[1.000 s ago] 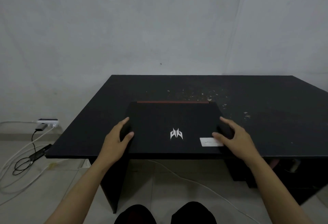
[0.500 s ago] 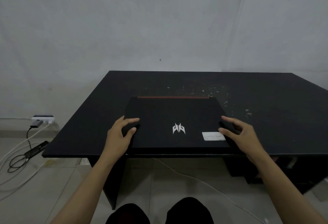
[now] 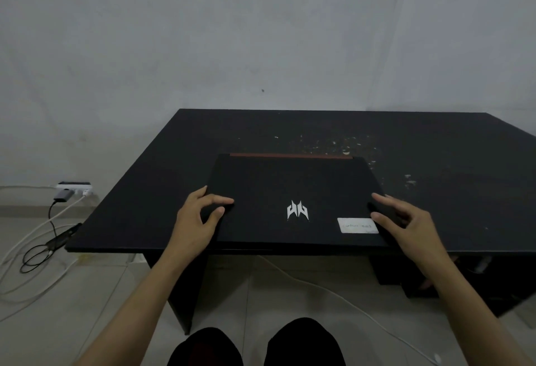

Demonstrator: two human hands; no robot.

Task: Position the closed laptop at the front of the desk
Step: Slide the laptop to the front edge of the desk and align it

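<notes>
The closed black laptop [image 3: 290, 185], with a white logo and a white sticker [image 3: 358, 225] on its lid, lies flat on the black desk [image 3: 449, 162]. Its near edge runs along the desk's front edge, and a red strip shows along its back. My left hand [image 3: 197, 220] is at the laptop's left side with fingers apart, its fingertips over the lid's edge. At the laptop's right front corner is my right hand [image 3: 406, 226], fingers spread and raised slightly, with the thumb near the sticker. Neither hand clasps the laptop.
Pale scuff marks [image 3: 333, 142] dot the desk behind the laptop. A power strip [image 3: 74, 187] with plugs and looped cables [image 3: 37, 252] lies on the floor at left. A white cable [image 3: 319, 287] runs under the desk. A wall stands right behind it.
The laptop has come to rest at the desk's front edge. Both hands have loosened from its sides, and their fingers have spread and lifted.
</notes>
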